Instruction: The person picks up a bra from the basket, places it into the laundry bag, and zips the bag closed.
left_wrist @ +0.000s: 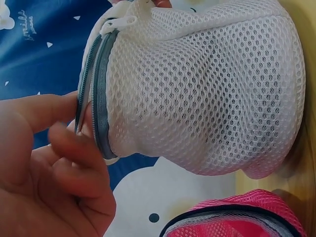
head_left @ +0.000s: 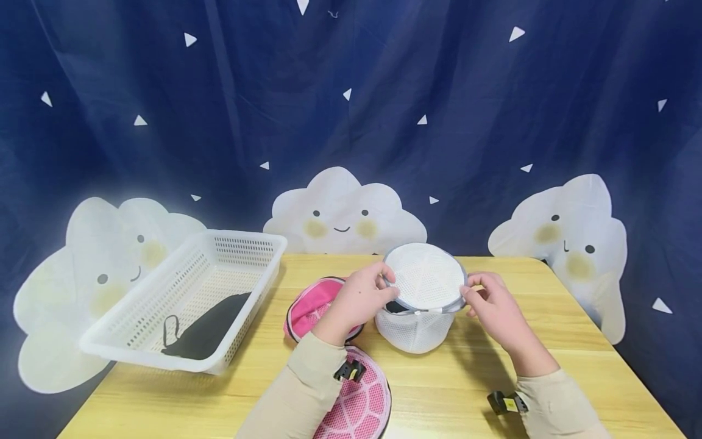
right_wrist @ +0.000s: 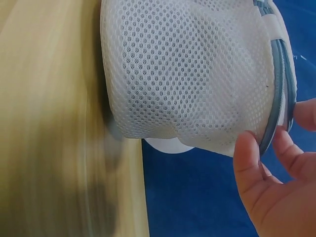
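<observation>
A white cylindrical mesh laundry bag (head_left: 415,332) with a grey-blue zip stands on the table in front of me. Its round lid (head_left: 425,274) lies tilted over the opening, and something dark shows through the gap at the left. My left hand (head_left: 364,296) pinches the lid's edge on the left side. In the left wrist view, the white zip pull (left_wrist: 118,23) is at the rim and the two zip edges are parted. My right hand (head_left: 496,311) pinches the rim on the right, its thumb (right_wrist: 247,158) against the mesh just below the zip.
A white plastic basket (head_left: 241,332) at the left holds a black cloth item (head_left: 214,326) with a thin loop. An unzipped pink mesh bag (head_left: 312,308) sits left of the white one, and a round pink mesh panel (head_left: 364,396) lies nearer, partly under my left sleeve.
</observation>
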The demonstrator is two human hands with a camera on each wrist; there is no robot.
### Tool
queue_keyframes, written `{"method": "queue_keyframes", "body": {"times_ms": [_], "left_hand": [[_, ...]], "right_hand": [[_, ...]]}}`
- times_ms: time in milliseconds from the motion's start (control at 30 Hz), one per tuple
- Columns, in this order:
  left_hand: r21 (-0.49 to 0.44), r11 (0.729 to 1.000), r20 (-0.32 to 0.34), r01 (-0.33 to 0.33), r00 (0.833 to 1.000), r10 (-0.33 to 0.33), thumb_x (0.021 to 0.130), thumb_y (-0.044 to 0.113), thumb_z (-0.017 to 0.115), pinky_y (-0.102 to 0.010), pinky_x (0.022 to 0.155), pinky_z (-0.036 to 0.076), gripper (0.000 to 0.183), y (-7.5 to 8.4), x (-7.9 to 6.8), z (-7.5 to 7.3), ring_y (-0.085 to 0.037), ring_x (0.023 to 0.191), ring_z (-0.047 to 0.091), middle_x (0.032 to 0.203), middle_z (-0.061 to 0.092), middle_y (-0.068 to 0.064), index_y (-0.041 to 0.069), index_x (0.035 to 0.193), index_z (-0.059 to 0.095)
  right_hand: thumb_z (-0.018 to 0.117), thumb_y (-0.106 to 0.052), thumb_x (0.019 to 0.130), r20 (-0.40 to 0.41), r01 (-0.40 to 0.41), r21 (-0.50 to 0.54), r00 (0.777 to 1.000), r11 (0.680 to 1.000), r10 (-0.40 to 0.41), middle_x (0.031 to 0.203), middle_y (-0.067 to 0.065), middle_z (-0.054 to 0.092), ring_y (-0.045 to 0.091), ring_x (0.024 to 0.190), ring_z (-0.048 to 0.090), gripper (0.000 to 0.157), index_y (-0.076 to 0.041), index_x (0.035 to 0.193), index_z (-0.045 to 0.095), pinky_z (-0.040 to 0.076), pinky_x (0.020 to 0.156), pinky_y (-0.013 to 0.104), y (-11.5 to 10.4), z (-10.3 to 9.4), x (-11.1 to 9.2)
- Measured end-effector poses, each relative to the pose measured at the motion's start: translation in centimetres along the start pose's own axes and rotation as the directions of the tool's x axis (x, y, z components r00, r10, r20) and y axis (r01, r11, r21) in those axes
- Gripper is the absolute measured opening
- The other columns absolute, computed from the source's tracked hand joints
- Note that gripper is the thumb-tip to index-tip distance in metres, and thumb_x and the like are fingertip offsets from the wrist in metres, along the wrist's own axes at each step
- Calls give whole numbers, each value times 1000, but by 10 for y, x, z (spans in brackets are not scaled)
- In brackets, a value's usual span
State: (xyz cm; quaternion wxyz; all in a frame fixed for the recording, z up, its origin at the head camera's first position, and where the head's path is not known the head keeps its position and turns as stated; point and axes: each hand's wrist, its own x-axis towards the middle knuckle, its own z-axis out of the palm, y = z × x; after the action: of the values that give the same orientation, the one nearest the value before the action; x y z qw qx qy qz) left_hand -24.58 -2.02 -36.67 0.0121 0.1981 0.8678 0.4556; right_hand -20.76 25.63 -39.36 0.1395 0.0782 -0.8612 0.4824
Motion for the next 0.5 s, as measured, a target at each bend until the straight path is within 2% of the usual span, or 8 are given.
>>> {"method": "queue_keyframes", "body": {"times_ms": [233, 400, 500], "left_hand": [[-49, 998, 49, 30, 998, -27, 93, 22, 71, -33, 59, 52, 14, -1, -1, 0, -17, 60, 62, 78, 63, 0, 18, 102, 61], [-46, 998, 68, 37, 997, -34, 94, 23, 72, -33, 59, 51, 15, -2, 0, 1, -20, 60, 63, 78, 64, 0, 18, 102, 61], [-67, 997, 83, 43, 996, -38, 94, 23, 71, -33, 59, 51, 15, -3, 0, 1, -21, 60, 66, 79, 65, -2, 17, 103, 60]], "right_hand": [[57, -18, 103, 25, -43, -5, 999, 999, 44, 128, 21, 40, 21, 79, 65, 24, 5, 110, 53, 54, 67, 28, -1, 0, 0], [56, -14, 102, 43, -35, 13, 998, 999, 35, 128, 24, 40, 20, 79, 65, 28, 7, 119, 48, 54, 67, 28, -2, -1, 0], [56, -13, 102, 56, -23, 12, 998, 1000, 22, 127, 25, 39, 22, 84, 65, 29, 8, 121, 48, 54, 67, 28, -1, -3, 0]]}}
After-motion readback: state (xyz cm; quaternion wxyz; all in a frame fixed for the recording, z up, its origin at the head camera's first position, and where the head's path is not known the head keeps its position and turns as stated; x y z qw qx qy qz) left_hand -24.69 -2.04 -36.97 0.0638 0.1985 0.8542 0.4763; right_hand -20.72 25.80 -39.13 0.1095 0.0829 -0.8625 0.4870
